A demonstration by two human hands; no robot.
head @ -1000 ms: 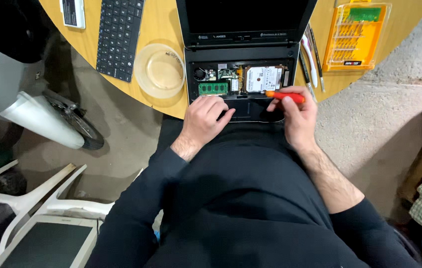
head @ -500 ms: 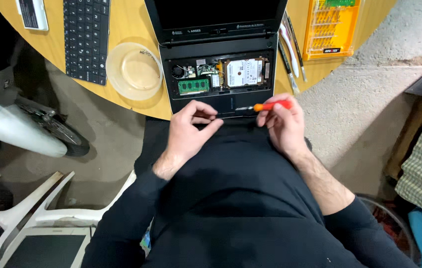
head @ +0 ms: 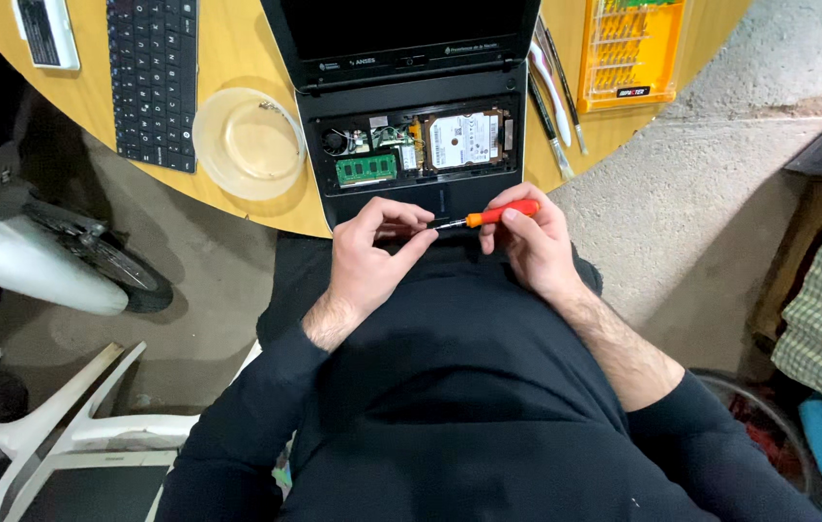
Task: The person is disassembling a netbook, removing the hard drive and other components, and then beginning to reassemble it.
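The person is working on an opened laptop (head: 411, 106) that is lying at the near edge of the round bench (head: 237, 58). Its bottom cover is off, so the green memory card (head: 366, 169) and the silver drive (head: 464, 140) are showing.

The right hand (head: 527, 242) is holding a small screwdriver (head: 488, 215) with an orange handle. Its fingers (head: 513, 220) are curling and pinching the handle. The left hand (head: 372, 256) is meeting the metal tip. Its thumb and first finger are pressing together right at the tip, as if they are pinching something tiny there, but it is too small to tell what. The other left fingers are bending loosely over the laptop's front edge.

It looks like the step in hand is fixing the tip or a tiny screw, just in front of the laptop. The next move is calling for a steady hand and a slow, careful aim, since the parts are so small.

A clear round dish (head: 249, 143) is sitting just left of the laptop. A black keyboard (head: 152, 77) is lying farther left. A yellow tool case (head: 631, 48) is resting near the right edge.
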